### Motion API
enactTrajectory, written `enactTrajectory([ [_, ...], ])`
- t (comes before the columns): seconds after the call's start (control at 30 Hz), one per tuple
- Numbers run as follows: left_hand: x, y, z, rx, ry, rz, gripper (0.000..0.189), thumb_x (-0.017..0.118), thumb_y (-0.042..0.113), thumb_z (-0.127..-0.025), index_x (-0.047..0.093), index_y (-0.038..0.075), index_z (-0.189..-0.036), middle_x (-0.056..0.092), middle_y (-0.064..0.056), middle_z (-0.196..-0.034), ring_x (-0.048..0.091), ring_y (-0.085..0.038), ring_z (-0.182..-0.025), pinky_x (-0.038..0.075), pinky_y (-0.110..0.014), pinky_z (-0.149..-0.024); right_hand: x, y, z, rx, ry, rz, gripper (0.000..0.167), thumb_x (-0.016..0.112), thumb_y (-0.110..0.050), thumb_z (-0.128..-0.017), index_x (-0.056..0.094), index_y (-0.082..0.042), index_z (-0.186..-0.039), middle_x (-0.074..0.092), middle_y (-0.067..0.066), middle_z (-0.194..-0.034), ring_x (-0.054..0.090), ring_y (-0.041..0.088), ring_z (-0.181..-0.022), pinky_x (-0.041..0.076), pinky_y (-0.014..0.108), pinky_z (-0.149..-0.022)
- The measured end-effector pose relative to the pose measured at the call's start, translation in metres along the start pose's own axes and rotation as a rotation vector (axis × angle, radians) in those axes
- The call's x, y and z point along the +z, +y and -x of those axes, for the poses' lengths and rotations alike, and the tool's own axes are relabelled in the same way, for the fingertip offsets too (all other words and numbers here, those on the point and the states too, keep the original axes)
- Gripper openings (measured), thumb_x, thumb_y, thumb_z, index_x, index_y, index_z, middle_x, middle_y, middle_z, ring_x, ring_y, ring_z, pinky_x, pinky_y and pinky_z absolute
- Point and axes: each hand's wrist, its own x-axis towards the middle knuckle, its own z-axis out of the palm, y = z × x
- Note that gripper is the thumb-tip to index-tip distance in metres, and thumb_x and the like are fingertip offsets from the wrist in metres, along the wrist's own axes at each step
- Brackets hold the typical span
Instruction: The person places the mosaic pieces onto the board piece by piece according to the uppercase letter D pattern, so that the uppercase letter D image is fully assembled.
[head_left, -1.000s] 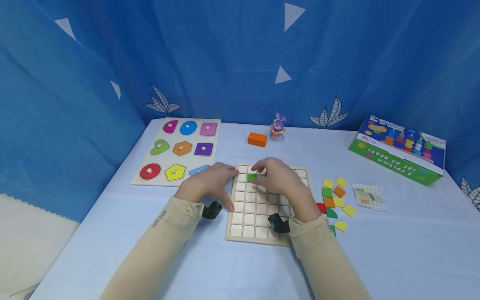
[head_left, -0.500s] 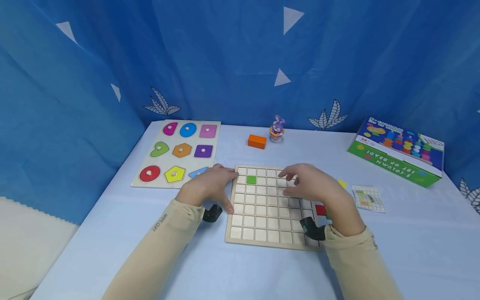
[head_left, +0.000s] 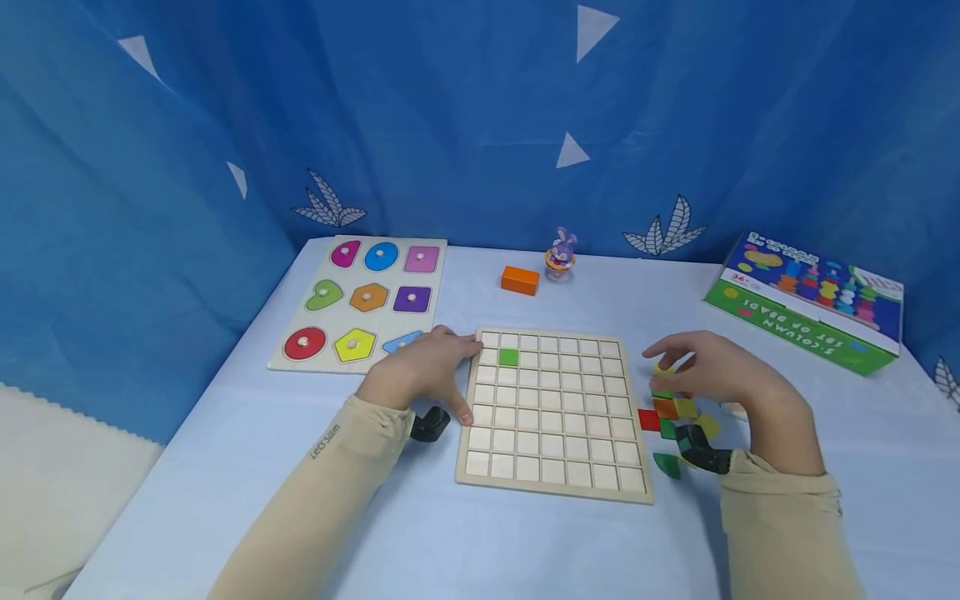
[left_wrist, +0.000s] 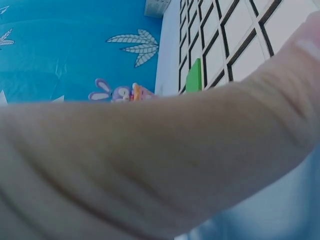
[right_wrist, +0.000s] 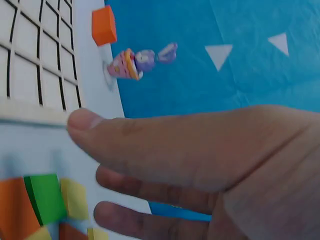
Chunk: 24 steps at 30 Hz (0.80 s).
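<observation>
A wooden grid board [head_left: 550, 422] lies flat in the middle of the table, with one green square tile [head_left: 508, 357] in a cell near its far left corner. My left hand [head_left: 422, 372] rests at the board's left edge, thumb and fingers spread along it. Beyond the right edge, my right hand [head_left: 712, 367] hovers over a cluster of small coloured tiles, its fingers loosely bent around nothing. A red tile [head_left: 648, 419], an orange tile [head_left: 664, 408] and a green rounded piece [head_left: 667, 465] show there. The right wrist view has a green tile [right_wrist: 46, 197] below the thumb.
At the left is a knobbed shape puzzle [head_left: 300, 367]. Behind the grid board stand an orange block [head_left: 520, 280] and a purple rabbit figure [head_left: 560, 254]. A colourful box [head_left: 806, 304] sits back right. My right hand mostly covers a printed card [head_left: 735, 410].
My right hand has moved right from beside the green square, across the grid board, to over the loose tiles. The green square stays in its cell. My left hand stays at the board's edge.
</observation>
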Motion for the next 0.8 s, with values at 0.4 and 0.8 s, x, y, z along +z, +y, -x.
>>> enactTrajectory([
  [0.4,0.000,-0.001,-0.003,-0.007,-0.028,-0.007,0.112,0.097,0.046,-0.060,0.042,0.026,-0.155,0.044,-0.009,-0.151,0.041,-0.027,-0.132,0.047,-0.051,-0.102,-0.003,0.026,0.002,0.139,-0.089,0.023,0.045,0.082,-0.028,-0.085,0.071,-0.008,-0.123,0.064,0.013,-0.110,0.050,0.039,-0.106,0.048,0.058,-0.082],
  [0.8,0.000,-0.002,-0.004,-0.009,-0.034,-0.016,0.112,0.096,0.047,-0.060,0.041,0.027,-0.156,0.041,-0.008,-0.155,0.038,-0.028,-0.136,0.046,-0.052,-0.104,0.004,0.023,-0.005,0.146,-0.050,-0.004,0.039,0.081,-0.024,-0.085,0.073,-0.009,-0.121,0.061,0.011,-0.101,0.051,0.034,-0.100,0.049,0.051,-0.080],
])
